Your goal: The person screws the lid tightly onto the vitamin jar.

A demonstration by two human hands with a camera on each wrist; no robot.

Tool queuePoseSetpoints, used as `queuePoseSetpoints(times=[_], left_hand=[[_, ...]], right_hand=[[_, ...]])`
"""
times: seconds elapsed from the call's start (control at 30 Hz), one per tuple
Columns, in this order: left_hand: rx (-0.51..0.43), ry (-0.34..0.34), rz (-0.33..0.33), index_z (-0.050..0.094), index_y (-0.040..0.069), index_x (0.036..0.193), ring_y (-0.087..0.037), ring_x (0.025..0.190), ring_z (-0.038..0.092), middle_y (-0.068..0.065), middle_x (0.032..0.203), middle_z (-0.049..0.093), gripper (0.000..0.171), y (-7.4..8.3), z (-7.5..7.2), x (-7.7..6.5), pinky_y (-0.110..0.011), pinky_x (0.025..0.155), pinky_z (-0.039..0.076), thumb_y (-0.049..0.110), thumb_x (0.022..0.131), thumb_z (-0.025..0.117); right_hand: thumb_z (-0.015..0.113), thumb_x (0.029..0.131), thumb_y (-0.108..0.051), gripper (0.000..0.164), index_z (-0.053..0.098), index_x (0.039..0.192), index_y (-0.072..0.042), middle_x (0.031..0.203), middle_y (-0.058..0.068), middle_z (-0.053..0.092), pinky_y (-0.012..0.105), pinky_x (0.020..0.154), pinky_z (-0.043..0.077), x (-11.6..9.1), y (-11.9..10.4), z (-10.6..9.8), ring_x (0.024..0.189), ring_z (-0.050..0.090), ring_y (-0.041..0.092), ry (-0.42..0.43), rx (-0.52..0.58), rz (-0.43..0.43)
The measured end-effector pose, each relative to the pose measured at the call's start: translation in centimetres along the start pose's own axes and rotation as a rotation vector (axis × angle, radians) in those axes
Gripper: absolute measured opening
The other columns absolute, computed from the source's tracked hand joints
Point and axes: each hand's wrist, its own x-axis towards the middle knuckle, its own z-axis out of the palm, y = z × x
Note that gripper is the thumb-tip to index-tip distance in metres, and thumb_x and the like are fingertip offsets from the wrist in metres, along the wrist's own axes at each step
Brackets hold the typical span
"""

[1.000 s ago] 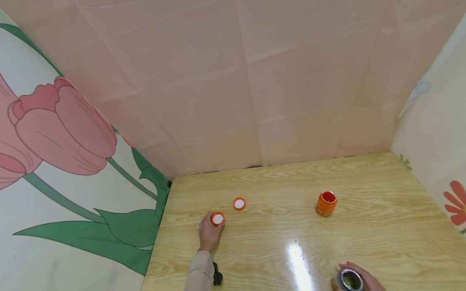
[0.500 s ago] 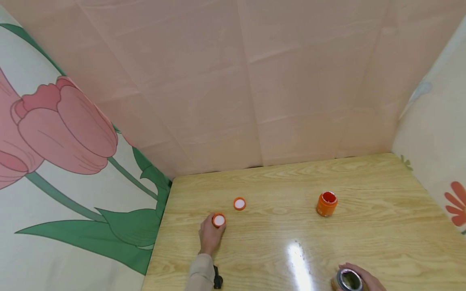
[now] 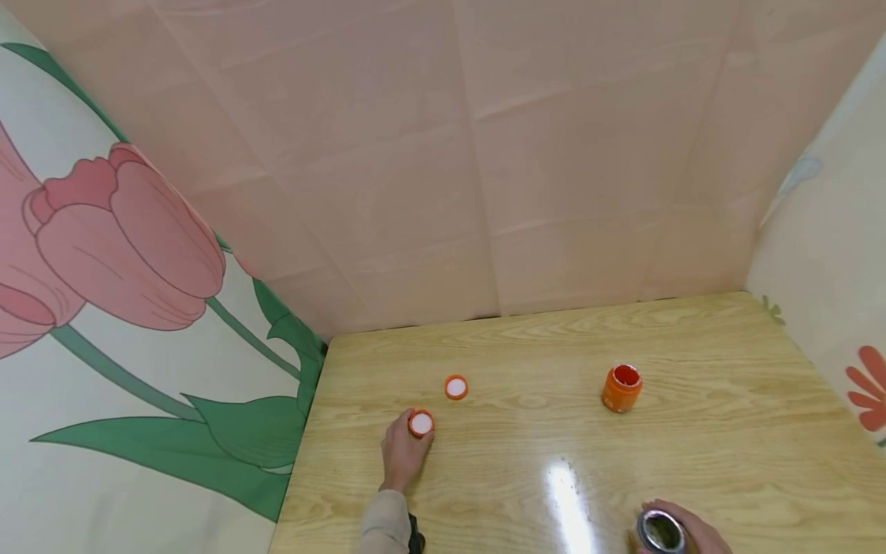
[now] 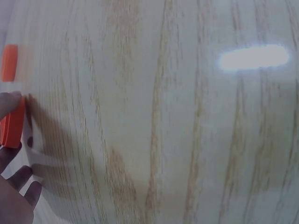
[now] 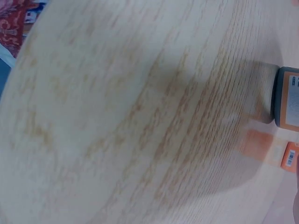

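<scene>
In the head view my left hand (image 3: pixel 404 452) pinches an orange lid (image 3: pixel 421 422) between thumb and fingers, its white inner face upward. The left wrist view shows the same lid (image 4: pixel 13 123) edge-on, close over the table, with its shadow alongside. A second orange lid (image 3: pixel 455 387) lies white side up just beyond. Near the front edge of the picture, my right hand (image 3: pixel 695 529) grips an open jar (image 3: pixel 662 532) with a silvery rim and a dark greenish inside. In the right wrist view that jar (image 5: pixel 290 99) shows a dark base and a label.
An open orange jar (image 3: pixel 621 390), red inside, stands farther back on the right of the wood-grain table (image 3: pixel 526 362). A pinkish sheet (image 3: pixel 477 154) hangs behind, and flower-printed walls (image 3: pixel 138 369) flank the table. Red and blue packaging (image 5: pixel 16 21) shows in the right wrist view's corner.
My left hand has moved slightly right and toward me with the lid. The right hand and its jar have shifted a touch left. The orange jar and the other lid stay put.
</scene>
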Motion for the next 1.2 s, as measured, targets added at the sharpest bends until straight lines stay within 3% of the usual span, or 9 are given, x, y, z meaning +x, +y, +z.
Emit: queuePoseSetpoints(times=[0.1,0.3,0.47,0.7,1.0,1.2], left_hand=[[0.021,0.012,0.012,0.065,0.006,0.122,-0.038,0.109,0.063,-0.018,0.114,0.069,0.055,0.1,0.1,-0.2,-0.057,0.092,0.045,0.020,0.073,0.086],[0.046,0.020,0.035,0.066,0.007,0.120,-0.037,0.105,0.065,-0.016,0.111,0.070,0.054,0.1,0.2,-0.4,-0.057,0.087,0.047,0.020,0.071,0.087],[0.064,0.033,0.079,0.067,0.007,0.119,-0.036,0.104,0.066,-0.017,0.110,0.071,0.055,0.1,0.3,-0.6,-0.056,0.087,0.049,0.021,0.071,0.087],[0.063,0.034,0.136,0.068,0.006,0.118,-0.034,0.101,0.066,-0.015,0.107,0.071,0.052,0.7,0.4,-1.0,-0.055,0.085,0.049,0.020,0.072,0.086],[0.074,-0.027,0.160,0.066,0.007,0.121,-0.034,0.104,0.065,-0.014,0.111,0.070,0.052,1.5,0.5,-1.9,-0.055,0.088,0.047,0.019,0.074,0.085],[0.068,-0.042,0.175,0.067,0.009,0.121,-0.032,0.105,0.064,-0.012,0.110,0.070,0.052,1.7,0.9,-2.4,-0.054,0.089,0.047,0.020,0.073,0.085]], right_hand=[[0.098,0.051,-0.018,0.067,0.068,0.110,-0.008,0.102,-0.031,0.062,-0.006,0.082,0.031,0.0,-0.1,0.1,0.098,0.048,-0.026,0.022,0.024,-0.036],[0.097,0.055,-0.022,0.063,0.068,0.110,-0.009,0.098,-0.030,0.063,-0.005,0.078,0.032,0.2,-0.1,-0.1,0.094,0.052,-0.021,-0.032,0.015,0.011],[0.097,0.055,-0.022,0.063,0.068,0.109,-0.009,0.098,-0.025,0.065,-0.005,0.079,0.032,0.2,-0.4,-0.1,0.094,0.053,-0.020,-0.029,0.013,0.005],[0.096,0.056,-0.036,0.065,0.068,0.111,-0.017,0.098,-0.015,0.068,-0.003,0.077,0.032,-0.1,-1.6,0.0,0.093,0.050,-0.021,0.019,-0.058,0.060],[0.098,0.053,-0.033,0.067,0.068,0.110,-0.018,0.102,-0.024,0.062,-0.004,0.082,0.028,-0.2,-1.5,0.7,0.098,0.043,-0.027,0.084,-0.069,-0.014],[0.100,0.043,-0.015,0.070,0.070,0.106,-0.009,0.103,-0.032,0.058,-0.003,0.086,0.027,0.3,-0.9,1.2,0.101,0.043,-0.027,0.110,0.017,-0.151]])
